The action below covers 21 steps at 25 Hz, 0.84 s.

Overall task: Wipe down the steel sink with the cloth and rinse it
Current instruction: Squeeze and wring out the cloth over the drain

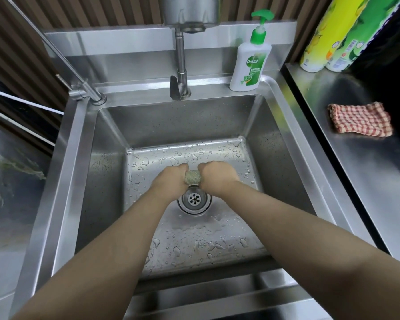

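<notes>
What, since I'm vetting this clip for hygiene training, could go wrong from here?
1. The left hand and right hand grip the wadded cloth right by the drain; a slip might drop it onto the strainer and slow draining.
2. Wrung-out water may land in the sink, whose floor is already beaded with droplets, leaving residue unless rinsed.

Steel sink [275, 158] gleaming silver-grey. Wadded cloth [192, 177] showing mottled grey-green. Checked towel [360, 120] wearing red-and-cream squares. Dettol bottle [249, 65] showing white, with green pump and label. Wall panelling [136, 10] running in brown vertical stripes.
</notes>
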Each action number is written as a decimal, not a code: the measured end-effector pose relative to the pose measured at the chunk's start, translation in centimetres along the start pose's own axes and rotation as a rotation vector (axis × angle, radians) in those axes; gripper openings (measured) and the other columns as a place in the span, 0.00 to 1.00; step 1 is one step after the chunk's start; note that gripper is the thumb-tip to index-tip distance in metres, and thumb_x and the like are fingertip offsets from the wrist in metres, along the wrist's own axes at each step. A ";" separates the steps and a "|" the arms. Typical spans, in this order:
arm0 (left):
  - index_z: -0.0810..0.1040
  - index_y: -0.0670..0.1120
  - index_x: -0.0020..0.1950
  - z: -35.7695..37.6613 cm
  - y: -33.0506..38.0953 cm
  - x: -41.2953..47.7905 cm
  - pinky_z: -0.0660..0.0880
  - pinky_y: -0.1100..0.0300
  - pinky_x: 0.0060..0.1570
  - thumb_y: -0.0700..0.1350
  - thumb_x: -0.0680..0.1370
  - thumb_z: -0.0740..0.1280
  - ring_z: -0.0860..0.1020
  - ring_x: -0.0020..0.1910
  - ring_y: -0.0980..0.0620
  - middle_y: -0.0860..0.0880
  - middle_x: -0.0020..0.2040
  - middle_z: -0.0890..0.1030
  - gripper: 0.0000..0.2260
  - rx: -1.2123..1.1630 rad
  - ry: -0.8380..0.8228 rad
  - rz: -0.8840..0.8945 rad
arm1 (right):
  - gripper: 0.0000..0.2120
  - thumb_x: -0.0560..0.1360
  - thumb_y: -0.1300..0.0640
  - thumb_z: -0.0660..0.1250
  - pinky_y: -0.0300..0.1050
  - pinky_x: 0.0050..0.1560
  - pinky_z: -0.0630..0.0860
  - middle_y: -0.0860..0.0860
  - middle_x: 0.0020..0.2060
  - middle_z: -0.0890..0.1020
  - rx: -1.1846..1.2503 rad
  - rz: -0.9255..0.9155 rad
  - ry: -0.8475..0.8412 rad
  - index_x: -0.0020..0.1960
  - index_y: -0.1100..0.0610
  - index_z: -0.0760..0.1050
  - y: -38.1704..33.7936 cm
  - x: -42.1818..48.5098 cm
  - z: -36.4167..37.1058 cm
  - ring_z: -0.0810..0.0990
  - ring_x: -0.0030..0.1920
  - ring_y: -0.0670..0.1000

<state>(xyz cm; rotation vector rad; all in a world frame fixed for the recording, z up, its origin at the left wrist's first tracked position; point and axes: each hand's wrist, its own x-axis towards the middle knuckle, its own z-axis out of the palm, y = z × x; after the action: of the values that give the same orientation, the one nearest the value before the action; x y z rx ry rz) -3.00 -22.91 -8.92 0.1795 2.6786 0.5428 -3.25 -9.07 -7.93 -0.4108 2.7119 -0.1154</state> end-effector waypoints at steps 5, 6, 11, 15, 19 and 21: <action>0.70 0.49 0.55 -2.4 -0.1 -3.2 0.70 0.61 0.37 0.64 0.71 0.64 0.74 0.33 0.52 0.46 0.44 0.78 0.23 -0.866 -0.128 -0.177 | 0.10 0.74 0.62 0.61 0.46 0.39 0.66 0.57 0.51 0.77 0.060 0.116 0.179 0.55 0.60 0.66 0.6 -2.2 -1.5 0.74 0.48 0.57; 0.71 0.49 0.55 -2.6 0.0 -3.5 0.71 0.60 0.36 0.66 0.72 0.61 0.73 0.32 0.52 0.45 0.42 0.78 0.23 -0.951 -0.141 -0.239 | 0.12 0.75 0.59 0.63 0.46 0.41 0.66 0.56 0.52 0.76 0.084 0.122 0.206 0.55 0.59 0.65 0.3 -2.7 -2.0 0.73 0.51 0.57; 0.75 0.42 0.50 -3.9 -0.9 -5.0 0.75 0.63 0.40 0.43 0.75 0.68 0.77 0.38 0.51 0.47 0.39 0.80 0.07 -1.148 -0.131 -0.075 | 0.24 0.72 0.38 0.65 0.46 0.39 0.70 0.52 0.42 0.79 0.781 0.016 -0.160 0.56 0.56 0.68 1.1 -5.2 -2.1 0.75 0.40 0.53; 0.76 0.41 0.53 -4.2 -2.0 -5.8 0.75 0.61 0.47 0.41 0.72 0.68 0.78 0.44 0.52 0.47 0.45 0.81 0.11 -1.296 -0.204 0.065 | 0.28 0.78 0.35 0.48 0.41 0.31 0.62 0.49 0.27 0.78 1.475 -0.011 -0.487 0.45 0.56 0.76 2.5 -6.3 -2.3 0.69 0.26 0.48; 0.76 0.39 0.55 -3.1 -0.6 -5.5 0.73 0.59 0.46 0.41 0.73 0.66 0.77 0.44 0.51 0.46 0.44 0.81 0.12 -1.345 -0.174 -0.015 | 0.11 0.77 0.46 0.62 0.39 0.44 0.67 0.46 0.44 0.78 1.346 0.160 -0.067 0.54 0.52 0.73 1.0 -5.8 -2.0 0.75 0.44 0.45; 0.78 0.41 0.53 -3.2 -0.3 -5.2 0.74 0.59 0.47 0.41 0.75 0.66 0.78 0.45 0.51 0.47 0.44 0.81 0.08 -1.319 -0.131 -0.024 | 0.08 0.76 0.55 0.67 0.34 0.41 0.69 0.47 0.42 0.78 1.450 0.148 0.047 0.53 0.55 0.73 0.4 -5.5 -1.9 0.76 0.42 0.43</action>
<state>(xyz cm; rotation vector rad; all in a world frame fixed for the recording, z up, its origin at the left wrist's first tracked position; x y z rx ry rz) 0.42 -25.36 -4.53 -0.1915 1.6953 1.9894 0.69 -7.02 -4.18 0.2413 1.9550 -1.8259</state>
